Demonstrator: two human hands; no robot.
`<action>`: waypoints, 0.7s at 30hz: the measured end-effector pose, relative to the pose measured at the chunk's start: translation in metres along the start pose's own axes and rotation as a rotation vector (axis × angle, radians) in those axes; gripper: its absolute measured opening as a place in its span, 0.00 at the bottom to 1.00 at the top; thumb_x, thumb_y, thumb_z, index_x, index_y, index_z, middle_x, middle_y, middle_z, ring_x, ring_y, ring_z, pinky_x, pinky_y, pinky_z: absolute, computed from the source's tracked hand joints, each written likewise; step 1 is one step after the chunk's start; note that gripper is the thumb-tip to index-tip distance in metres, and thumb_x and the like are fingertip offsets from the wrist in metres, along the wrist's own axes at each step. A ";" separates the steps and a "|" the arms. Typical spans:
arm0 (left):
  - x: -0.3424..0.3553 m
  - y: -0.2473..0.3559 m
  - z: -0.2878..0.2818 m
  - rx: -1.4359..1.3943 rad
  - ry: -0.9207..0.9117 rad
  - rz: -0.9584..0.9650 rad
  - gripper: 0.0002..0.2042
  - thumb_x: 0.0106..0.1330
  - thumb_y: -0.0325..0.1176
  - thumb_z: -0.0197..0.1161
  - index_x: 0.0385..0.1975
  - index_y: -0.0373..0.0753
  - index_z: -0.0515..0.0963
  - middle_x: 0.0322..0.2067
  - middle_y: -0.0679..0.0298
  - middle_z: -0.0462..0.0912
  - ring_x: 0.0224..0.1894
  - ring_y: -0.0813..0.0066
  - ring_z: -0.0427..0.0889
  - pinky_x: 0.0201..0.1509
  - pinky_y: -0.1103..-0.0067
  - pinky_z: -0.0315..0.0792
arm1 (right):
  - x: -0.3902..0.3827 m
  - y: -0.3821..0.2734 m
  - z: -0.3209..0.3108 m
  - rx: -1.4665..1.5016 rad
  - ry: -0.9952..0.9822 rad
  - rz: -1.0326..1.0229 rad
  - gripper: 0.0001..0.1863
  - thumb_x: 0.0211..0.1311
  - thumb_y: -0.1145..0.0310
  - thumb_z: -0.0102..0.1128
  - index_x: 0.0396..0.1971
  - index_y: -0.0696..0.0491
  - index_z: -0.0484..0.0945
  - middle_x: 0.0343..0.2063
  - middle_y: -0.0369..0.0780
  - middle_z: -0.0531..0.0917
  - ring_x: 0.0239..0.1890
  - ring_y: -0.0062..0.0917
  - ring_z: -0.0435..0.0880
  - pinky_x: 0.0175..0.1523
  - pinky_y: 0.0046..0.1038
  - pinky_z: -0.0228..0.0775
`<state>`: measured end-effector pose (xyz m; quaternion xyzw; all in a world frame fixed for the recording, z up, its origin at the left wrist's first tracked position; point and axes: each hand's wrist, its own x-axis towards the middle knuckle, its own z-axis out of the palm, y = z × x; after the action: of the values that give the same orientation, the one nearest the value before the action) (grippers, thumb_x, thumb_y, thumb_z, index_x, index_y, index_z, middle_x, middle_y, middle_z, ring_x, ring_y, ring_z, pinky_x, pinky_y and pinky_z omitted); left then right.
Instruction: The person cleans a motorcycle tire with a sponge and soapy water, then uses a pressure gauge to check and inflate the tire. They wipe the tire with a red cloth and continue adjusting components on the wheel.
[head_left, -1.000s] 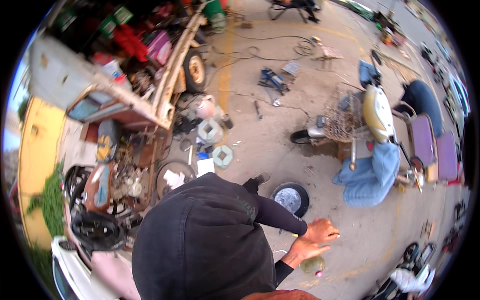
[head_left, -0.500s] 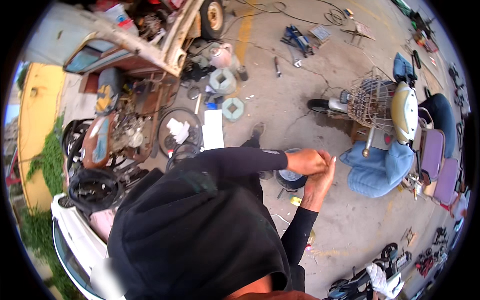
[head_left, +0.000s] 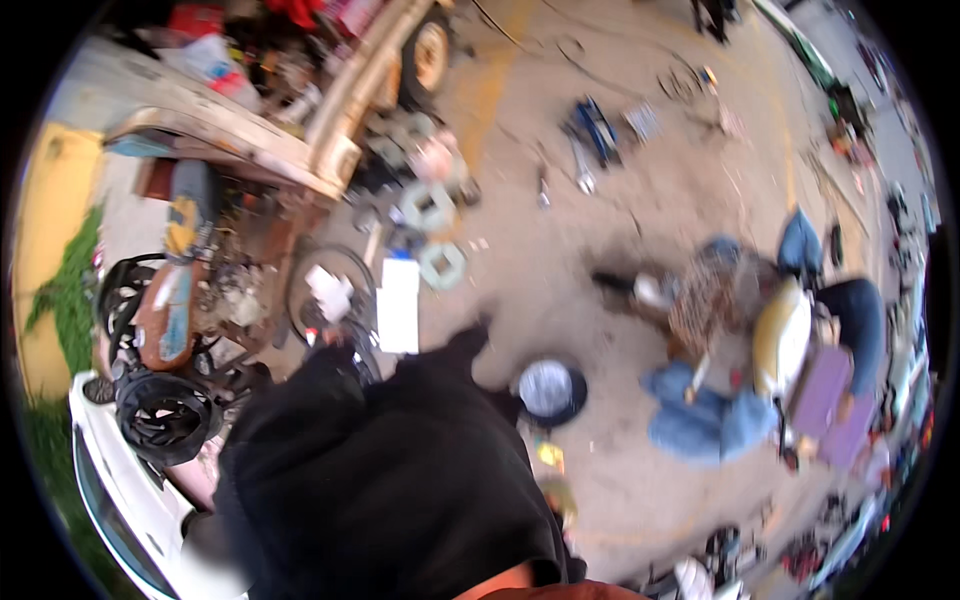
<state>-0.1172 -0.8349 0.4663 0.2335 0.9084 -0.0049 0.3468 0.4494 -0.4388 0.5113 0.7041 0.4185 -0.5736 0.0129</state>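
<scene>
1. Below the camera, a black hooded garment (head_left: 380, 480) fills the lower middle of the blurred view and covers the person's arms.
2. Neither hand shows from under it, so I cannot tell whether the fingers are released, clenched or grasping anything.
3. Just beside the garment's upper right edge lies a round black dish with a pale centre (head_left: 547, 391), resting on the concrete floor (head_left: 620, 250).
4. Right of the dish, a blue cloth bundle (head_left: 705, 420) lies on the floor, with a wire basket (head_left: 712, 290) above it and a cream-coloured scooter body (head_left: 780, 335) to the basket's right.
5. Up and left of the dish lies a white flat panel (head_left: 398, 303), touching or nearly touching a bare wheel rim (head_left: 330, 290); the blur leaves that unclear.
6. Far left of the dish, a black helmet (head_left: 165, 415) sits near a white vehicle body (head_left: 120, 500).
</scene>
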 end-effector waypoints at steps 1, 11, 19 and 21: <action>-0.019 -0.020 0.021 -0.012 -0.003 -0.082 0.17 0.69 0.47 0.50 0.39 0.38 0.77 0.40 0.56 0.79 0.43 0.58 0.79 0.47 0.64 0.72 | 0.007 -0.015 0.002 -0.026 -0.030 -0.008 0.30 0.69 0.49 0.48 0.61 0.57 0.69 0.58 0.47 0.74 0.63 0.37 0.70 0.66 0.37 0.61; 0.111 0.130 -0.094 -0.299 0.142 0.137 0.24 0.46 0.38 0.69 0.47 0.44 0.79 0.49 0.51 0.78 0.57 0.53 0.74 0.58 0.64 0.70 | 0.085 -0.169 0.064 -0.454 -0.184 -0.052 0.31 0.69 0.52 0.50 0.63 0.59 0.65 0.63 0.47 0.70 0.67 0.36 0.65 0.69 0.34 0.56; 0.234 0.164 -0.236 -0.553 0.273 0.145 0.17 0.62 0.44 0.64 0.41 0.36 0.80 0.41 0.54 0.84 0.46 0.60 0.82 0.52 0.68 0.74 | 0.234 -0.306 0.113 -0.189 -0.028 -0.423 0.26 0.65 0.53 0.59 0.50 0.61 0.74 0.41 0.42 0.81 0.40 0.30 0.77 0.47 0.34 0.68; 0.239 0.175 -0.290 -0.537 0.376 0.046 0.18 0.64 0.46 0.62 0.42 0.36 0.80 0.42 0.56 0.84 0.44 0.59 0.83 0.49 0.69 0.75 | 0.257 -0.355 0.124 -0.173 -0.029 -0.117 0.24 0.64 0.54 0.60 0.49 0.59 0.74 0.38 0.38 0.79 0.39 0.26 0.75 0.45 0.32 0.68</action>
<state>-0.3800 -0.5284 0.5620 0.1508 0.9198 0.2860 0.2222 0.1344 -0.1222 0.4229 0.6663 0.5065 -0.5453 0.0461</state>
